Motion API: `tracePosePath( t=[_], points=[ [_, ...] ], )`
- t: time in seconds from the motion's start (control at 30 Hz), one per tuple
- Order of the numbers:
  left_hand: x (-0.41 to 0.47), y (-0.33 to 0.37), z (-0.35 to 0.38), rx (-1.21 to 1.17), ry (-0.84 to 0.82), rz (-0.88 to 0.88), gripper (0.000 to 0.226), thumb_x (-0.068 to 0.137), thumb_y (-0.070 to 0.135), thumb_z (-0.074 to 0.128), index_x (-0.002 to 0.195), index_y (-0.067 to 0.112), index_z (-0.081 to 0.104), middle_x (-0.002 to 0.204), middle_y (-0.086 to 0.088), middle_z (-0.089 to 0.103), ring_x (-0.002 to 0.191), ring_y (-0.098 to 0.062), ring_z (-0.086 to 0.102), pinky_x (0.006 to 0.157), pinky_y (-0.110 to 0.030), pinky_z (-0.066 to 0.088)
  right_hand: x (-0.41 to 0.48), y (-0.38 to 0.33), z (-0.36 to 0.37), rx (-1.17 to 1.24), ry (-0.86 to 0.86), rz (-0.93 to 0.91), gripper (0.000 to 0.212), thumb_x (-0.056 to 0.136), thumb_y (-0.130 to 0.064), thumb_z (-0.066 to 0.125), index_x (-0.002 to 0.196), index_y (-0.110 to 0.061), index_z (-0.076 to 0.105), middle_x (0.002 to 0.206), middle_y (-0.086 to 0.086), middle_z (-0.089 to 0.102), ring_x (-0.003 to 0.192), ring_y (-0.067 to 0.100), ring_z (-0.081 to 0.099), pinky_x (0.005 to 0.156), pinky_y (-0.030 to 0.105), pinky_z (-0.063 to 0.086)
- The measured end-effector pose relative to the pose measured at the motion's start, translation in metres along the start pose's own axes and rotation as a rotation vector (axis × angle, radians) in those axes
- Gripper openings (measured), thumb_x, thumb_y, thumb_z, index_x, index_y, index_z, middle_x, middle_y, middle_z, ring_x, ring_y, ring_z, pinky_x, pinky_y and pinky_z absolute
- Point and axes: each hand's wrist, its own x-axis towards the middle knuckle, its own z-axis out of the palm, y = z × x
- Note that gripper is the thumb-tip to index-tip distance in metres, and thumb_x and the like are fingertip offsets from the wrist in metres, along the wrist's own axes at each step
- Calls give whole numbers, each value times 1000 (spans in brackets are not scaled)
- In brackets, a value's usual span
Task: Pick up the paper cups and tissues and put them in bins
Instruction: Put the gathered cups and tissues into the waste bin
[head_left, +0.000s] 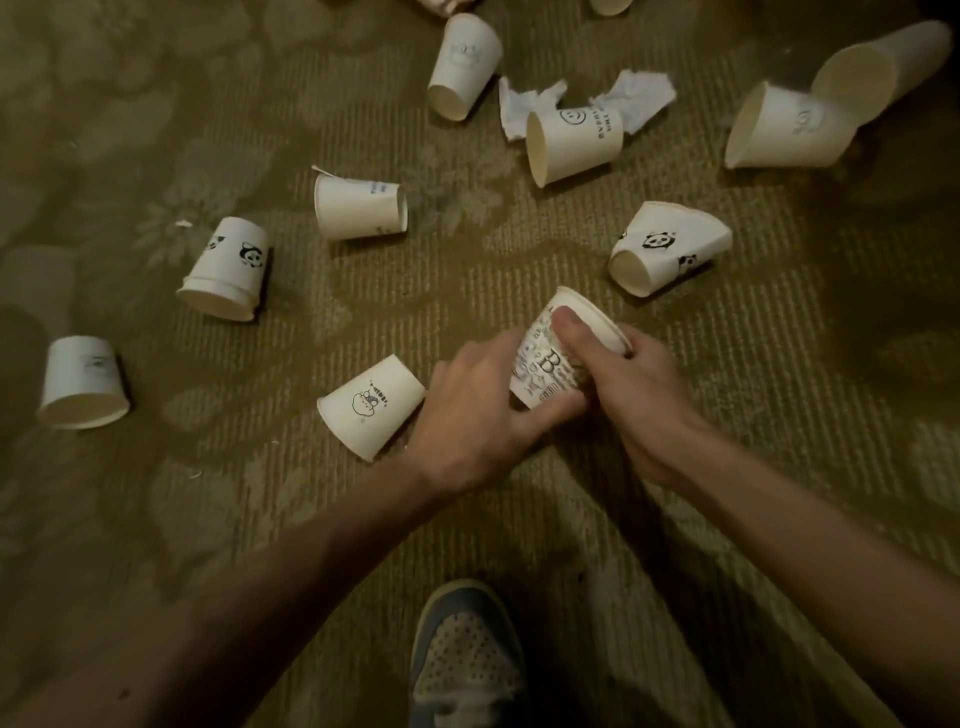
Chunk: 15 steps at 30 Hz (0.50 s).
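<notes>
Two hands hold one paper cup over the messy carpet (260, 493).
The left hand (467, 410) curls round the bottom of the printed cup (545, 364). The right hand (628, 395) wraps the top, thumb across the side, likely so it cannot slip. More cups lie tipped over all around, and the cloud cup (371, 405) is right beside the left hand. Crumpled tissues (639, 98) lie farther off. No bin shows.

Looks steeply down and forward from the head onto the carpet (260, 467), wide-angle, taking in a broad stretch of it. Sits near the left hand (467, 421) and right hand (641, 408), mid-frame, with a shoe (467, 660) at the lower edge and paper cups (465, 62) reaching the far edge.
</notes>
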Motion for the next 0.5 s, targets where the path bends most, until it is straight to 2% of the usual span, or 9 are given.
tracePosePath(
  t=[0.07,0.17,0.23,0.3,0.37,0.5],
  points=[
    [-15,-7,3,-13,-19,-9,67,78,77,50,128,34,50,109,20,51,101,0,41,86,-34,39,-1,3,0,23,17,2,69,47,-62,80,103,-25,65,93,0,76,82,16,74,72,40,61],
    [-36,-25,4,37,38,21,71,78,79,45,130,31,54,123,18,47,112,3,33,92,-22,29,-1,11,0,-54,50,-14,57,61,-50,84,105,-30,55,102,-1,70,84,13,72,65,33,59],
    [-46,-35,6,-7,43,-6,73,77,78,47,132,31,52,125,21,40,112,7,33,90,-10,27,0,16,1,-118,51,-5,58,63,-48,84,108,-31,52,104,-3,66,86,11,70,62,29,56],
    [-52,-41,9,-78,-9,-59,73,74,74,53,136,36,44,124,25,34,107,16,35,84,-3,29,0,20,2,-182,28,23,64,60,-50,84,112,-32,50,104,-5,65,85,9,68,59,25,54],
    [-54,-44,11,-142,-72,-80,72,74,66,61,137,45,36,122,28,34,110,22,36,80,-3,35,0,23,2,-187,-6,55,64,65,-44,85,117,-30,50,105,-4,66,82,8,70,57,23,55],
    [-52,-48,10,-310,-100,-127,65,76,50,73,125,65,33,121,23,51,108,7,52,87,-21,49,-3,23,-2,-37,-124,133,55,73,-31,82,120,-20,57,98,2,74,83,15,74,63,32,58]
  ],
)
